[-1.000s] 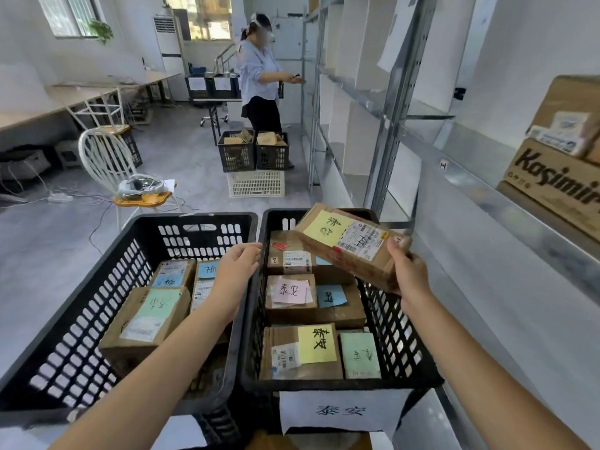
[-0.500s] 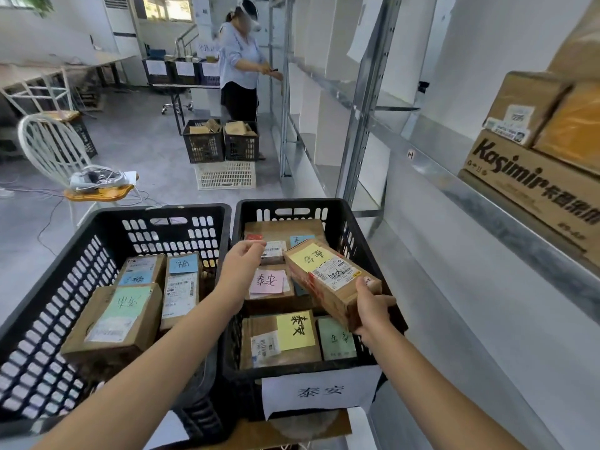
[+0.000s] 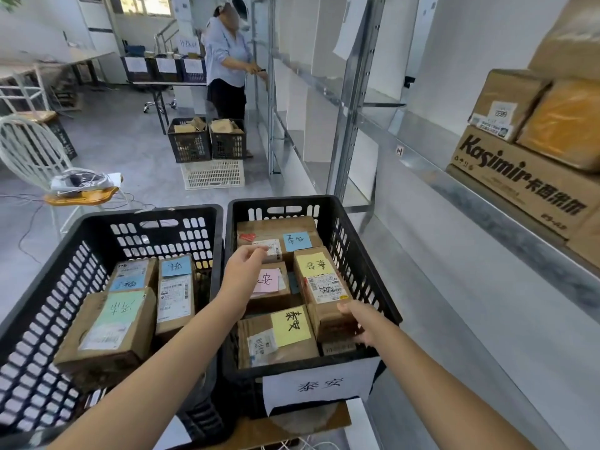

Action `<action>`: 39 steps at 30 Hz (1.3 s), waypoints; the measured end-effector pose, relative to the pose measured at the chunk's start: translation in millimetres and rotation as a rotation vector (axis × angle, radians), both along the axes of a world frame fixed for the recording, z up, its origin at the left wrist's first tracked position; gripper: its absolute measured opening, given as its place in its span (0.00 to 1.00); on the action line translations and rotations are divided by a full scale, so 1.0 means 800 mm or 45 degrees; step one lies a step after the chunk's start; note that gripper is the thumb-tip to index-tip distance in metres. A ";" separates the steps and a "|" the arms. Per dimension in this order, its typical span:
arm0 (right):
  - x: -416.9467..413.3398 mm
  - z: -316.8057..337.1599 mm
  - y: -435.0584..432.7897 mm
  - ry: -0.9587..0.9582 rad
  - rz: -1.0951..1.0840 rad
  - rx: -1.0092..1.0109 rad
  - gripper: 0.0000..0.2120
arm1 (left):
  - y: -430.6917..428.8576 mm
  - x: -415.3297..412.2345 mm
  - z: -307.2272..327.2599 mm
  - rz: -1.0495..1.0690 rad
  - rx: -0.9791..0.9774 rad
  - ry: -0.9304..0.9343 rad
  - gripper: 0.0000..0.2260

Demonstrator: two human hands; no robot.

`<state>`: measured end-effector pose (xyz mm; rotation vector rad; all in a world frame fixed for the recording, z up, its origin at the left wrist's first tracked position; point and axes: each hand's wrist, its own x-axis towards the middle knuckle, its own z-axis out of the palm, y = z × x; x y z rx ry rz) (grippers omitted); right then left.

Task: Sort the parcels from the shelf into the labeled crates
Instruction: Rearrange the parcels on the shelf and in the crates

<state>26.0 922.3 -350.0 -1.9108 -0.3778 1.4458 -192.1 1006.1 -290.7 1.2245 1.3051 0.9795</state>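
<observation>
Progress is seen against the frame of half a second ago: the parcel, then held tilted above the right crate, is now lowered into that crate. It lies along the right wall, on top of other parcels, with its yellow note and printed label turned up. Its near end is gripped by the right hand, the thumb laid on top and the other fingers curled underneath, where most of them are hidden. The left hand, earlier close to the rim between the two crates, is now held over the middle of the right crate, above a box with a pink note. Its fingers are loosely bent and close together and nothing is held; whether the box is touched cannot be told. The pink note is half covered by this hand. The left crate stands just beside, its parcels unmoved. On the shelf at the right, brown boxes are cut off by the frame edge.
</observation>
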 end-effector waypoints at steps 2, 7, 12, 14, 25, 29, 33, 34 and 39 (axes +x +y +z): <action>0.007 0.004 0.003 -0.097 0.096 0.023 0.21 | 0.001 -0.004 -0.002 0.015 0.001 -0.005 0.11; 0.012 0.010 0.017 -0.355 0.461 0.113 0.21 | -0.003 0.002 -0.008 0.011 0.004 0.056 0.11; 0.023 0.006 0.021 -0.426 0.599 0.167 0.23 | -0.003 0.017 -0.007 -0.022 0.030 0.140 0.11; 0.030 0.005 0.024 -0.498 0.643 0.158 0.26 | -0.003 0.026 -0.005 -0.039 0.042 0.162 0.10; 0.035 0.018 0.040 -0.593 0.764 0.171 0.27 | 0.001 0.050 -0.003 -0.117 0.061 0.323 0.12; 0.040 0.018 0.040 -0.679 0.708 0.162 0.28 | 0.003 0.046 -0.003 -0.157 0.086 0.347 0.12; 0.029 0.030 0.043 -0.818 0.645 0.272 0.27 | 0.004 0.036 0.003 -0.268 0.161 0.379 0.14; 0.024 0.036 0.044 -0.867 0.634 0.315 0.27 | 0.006 0.032 0.004 -0.295 0.179 0.394 0.14; -0.008 0.083 0.045 -1.060 0.672 0.475 0.27 | 0.020 0.005 0.020 -0.354 0.254 0.522 0.15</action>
